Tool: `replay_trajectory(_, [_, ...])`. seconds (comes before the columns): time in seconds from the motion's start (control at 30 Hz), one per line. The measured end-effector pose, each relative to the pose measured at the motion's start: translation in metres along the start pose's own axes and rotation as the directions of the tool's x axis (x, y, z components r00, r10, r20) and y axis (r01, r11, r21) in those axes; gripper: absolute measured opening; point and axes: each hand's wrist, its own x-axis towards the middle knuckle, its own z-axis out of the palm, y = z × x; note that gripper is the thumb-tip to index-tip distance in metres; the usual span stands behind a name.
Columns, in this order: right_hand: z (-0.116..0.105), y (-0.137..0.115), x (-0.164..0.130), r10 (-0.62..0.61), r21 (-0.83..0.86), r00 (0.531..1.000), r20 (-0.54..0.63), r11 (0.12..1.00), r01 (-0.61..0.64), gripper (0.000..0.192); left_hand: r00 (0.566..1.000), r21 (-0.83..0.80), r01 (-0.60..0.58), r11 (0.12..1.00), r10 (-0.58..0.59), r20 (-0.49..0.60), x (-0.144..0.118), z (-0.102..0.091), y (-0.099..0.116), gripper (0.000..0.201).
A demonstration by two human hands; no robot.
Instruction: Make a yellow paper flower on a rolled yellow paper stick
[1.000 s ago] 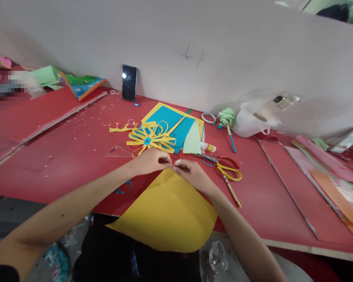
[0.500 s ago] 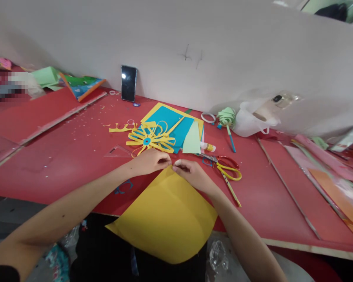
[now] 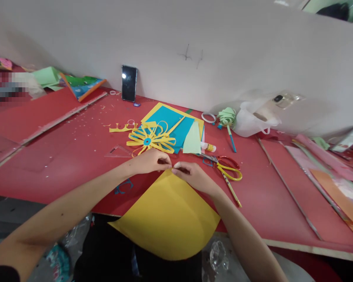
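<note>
Red tabletop (image 3: 76, 156) under me: my left hand (image 3: 150, 161) and right hand (image 3: 194, 176) pinch, fingers narrow, the seemingly folded yellow paper sheet's (image 3: 167, 215) far corner, near red-and-yellow scissors (image 3: 228, 168).

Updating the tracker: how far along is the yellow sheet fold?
Done: a yellow loop flower lies finished on blue paper. In hand: left hand and right hand pinch the yellow sheet corners together. Left: it bulges uncreased; scissors lie unused.
</note>
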Motion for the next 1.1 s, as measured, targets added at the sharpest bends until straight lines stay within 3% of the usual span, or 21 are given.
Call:
replay_trajectory(0.43, [-0.0010, -0.0045, -0.0008, 0.008, -0.023, 1.000, 0.016, 1.000, -0.007, 0.027, 0.989, -0.114, 0.112, 0.987, -0.099, 0.108, -0.0004, -0.0055, 0.0022, 0.022])
replay_trajectory(0.87, [0.0005, -0.0009, 0.0003, -0.043, -0.016, 0.999, 0.025, 0.999, 0.043, 0.024, 0.987, -0.121, 0.126, 0.985, -0.112, 0.117, -0.0017, -0.0054, 0.0046, 0.017])
replay_trajectory(1.1, [0.0030, -0.0018, 0.0010, -0.041, -0.043, 0.999, -0.037, 0.998, 0.039, 0.027, 0.987, -0.116, 0.138, 0.984, -0.128, 0.093, -0.0030, -0.0039, 0.0095, 0.015])
